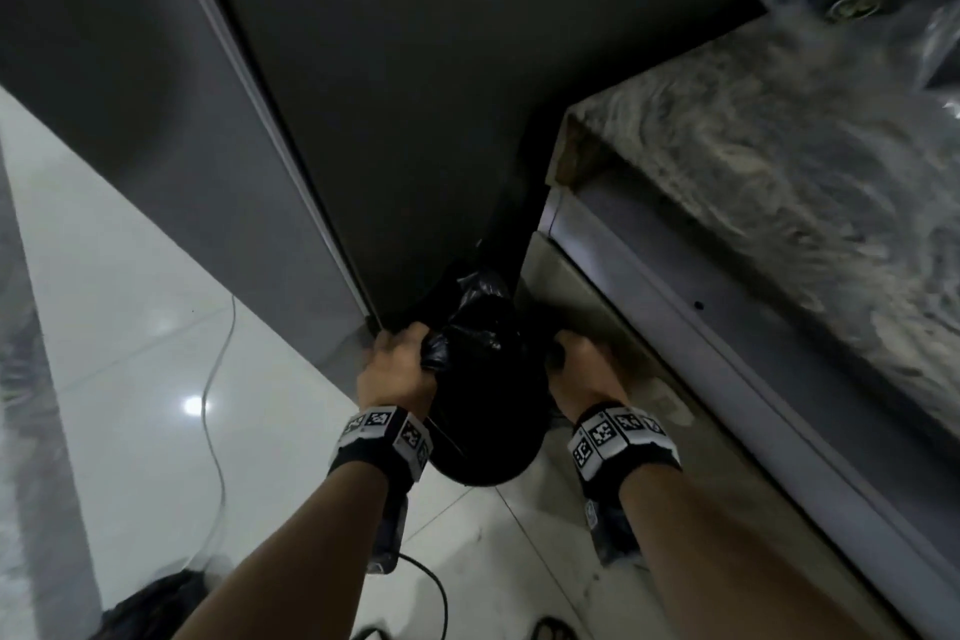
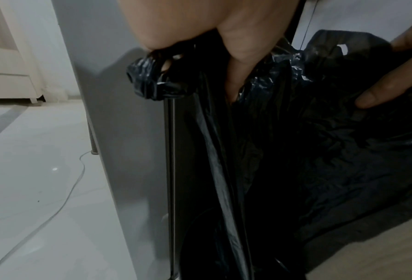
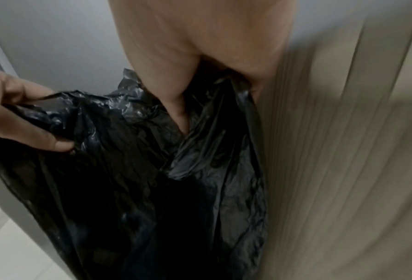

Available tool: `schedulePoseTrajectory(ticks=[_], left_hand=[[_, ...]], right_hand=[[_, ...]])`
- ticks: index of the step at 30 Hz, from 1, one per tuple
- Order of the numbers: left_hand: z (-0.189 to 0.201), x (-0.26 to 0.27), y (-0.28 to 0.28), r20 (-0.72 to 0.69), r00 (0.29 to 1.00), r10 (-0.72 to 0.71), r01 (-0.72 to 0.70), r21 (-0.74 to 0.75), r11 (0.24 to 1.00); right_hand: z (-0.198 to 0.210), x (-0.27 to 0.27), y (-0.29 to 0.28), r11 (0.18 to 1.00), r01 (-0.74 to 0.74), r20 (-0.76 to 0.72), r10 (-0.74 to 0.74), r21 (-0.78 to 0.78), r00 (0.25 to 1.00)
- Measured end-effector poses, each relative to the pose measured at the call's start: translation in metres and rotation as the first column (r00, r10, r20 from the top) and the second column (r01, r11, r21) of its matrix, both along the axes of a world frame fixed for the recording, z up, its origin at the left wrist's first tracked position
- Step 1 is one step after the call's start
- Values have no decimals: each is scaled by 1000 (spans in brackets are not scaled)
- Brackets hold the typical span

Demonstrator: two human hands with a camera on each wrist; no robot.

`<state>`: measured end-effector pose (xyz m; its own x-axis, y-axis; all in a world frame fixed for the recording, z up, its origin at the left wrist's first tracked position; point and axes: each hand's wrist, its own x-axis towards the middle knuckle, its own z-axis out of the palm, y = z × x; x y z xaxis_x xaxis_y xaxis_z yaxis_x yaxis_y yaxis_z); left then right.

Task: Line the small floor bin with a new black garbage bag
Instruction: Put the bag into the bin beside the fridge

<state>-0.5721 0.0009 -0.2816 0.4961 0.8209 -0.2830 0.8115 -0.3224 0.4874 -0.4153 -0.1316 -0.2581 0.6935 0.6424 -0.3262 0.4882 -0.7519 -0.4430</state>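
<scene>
Bin sits on the floor, wedged between the grey fridge and the cabinet under the stone counter. Black bag is draped in and over the bin mouth, crumpled, not yet spread.

Grip state: left hand has fingers curled round a bunched roll of bag edge on the fridge side, holding firm. Right hand pinches the bag edge on the cabinet side, thumb inside the film per right wrist view. Both grips narrow, both on plastic.

Handling, imo: thin film, v. light, floppy, slippery, no shape of its own. Tears if stretched hard over a corner. Best hold is at the hem, opposite sides, as now; pull outward + down to fold over the rim.

Rim itself is hard to see, black on black in poor light, so can't tell how much of the edge is already hooked over. Probably mid-task.

Tight gap both sides, knuckles near the fridge and cabinet. White cable on floor to the left, well apart.
</scene>
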Motion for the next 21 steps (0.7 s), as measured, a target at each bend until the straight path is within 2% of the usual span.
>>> schedulePoseTrajectory(ticks=[5, 9, 11, 14, 16, 18, 21], left_hand=[[-107, -6, 12, 37, 997, -60, 60, 19, 998], [-188, -16, 9, -66, 954, -292, 296, 64, 953], [-218, -19, 4, -123, 940, -319, 322, 1, 947], [-248, -20, 7, -179, 978, -105, 93, -78, 993], [-260, -21, 12, -276, 960, -46, 21, -92, 996], [-269, -26, 11, -314, 947, -64, 37, -91, 995], [-265, -43, -4, -257, 958, -128, 122, -42, 992]], right_hand=[[-116, -1, 2, 997, 5, 18, -3, -75, 1000], [-199, -1, -1, 996, 27, 18, -26, -86, 1000], [-230, -1, -4, 996, 40, 9, -39, -84, 999], [-264, 3, -9, 996, 69, -17, -70, -47, 997], [-276, 5, -11, 997, 77, -72, -78, -15, 994], [-282, 5, -14, 997, 75, -101, -74, 4, 992], [-282, -2, -27, 999, 34, -115, -36, -16, 993]])
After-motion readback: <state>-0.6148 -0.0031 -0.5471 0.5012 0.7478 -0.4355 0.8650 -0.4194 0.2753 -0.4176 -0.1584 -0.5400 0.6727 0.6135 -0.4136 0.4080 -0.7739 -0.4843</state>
